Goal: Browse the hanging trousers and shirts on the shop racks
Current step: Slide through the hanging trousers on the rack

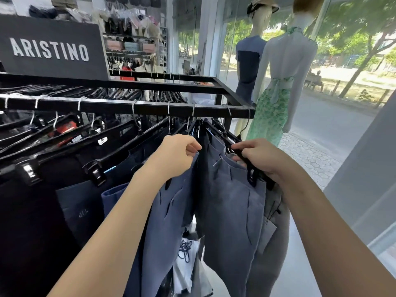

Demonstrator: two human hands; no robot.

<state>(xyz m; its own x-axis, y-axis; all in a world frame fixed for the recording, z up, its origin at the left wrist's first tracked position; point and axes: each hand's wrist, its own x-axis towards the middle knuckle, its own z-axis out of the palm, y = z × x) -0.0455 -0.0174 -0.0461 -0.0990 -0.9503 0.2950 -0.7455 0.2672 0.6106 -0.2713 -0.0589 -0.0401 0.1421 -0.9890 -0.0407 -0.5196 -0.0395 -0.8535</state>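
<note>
Left hand (177, 153) and right hand (257, 159) part blue trousers (233, 200) on black rack (128, 107).

An ARISTINO sign (50, 47) sits atop the frame. Two mannequins (280, 82) face the window (353, 50); beyond them, blurred, perhaps two people (315, 79) sitting outside.

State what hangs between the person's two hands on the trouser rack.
In the head view, a pair of slate-blue trousers hangs between the left hand and the right hand, with a dark gap beside its left edge.
</note>
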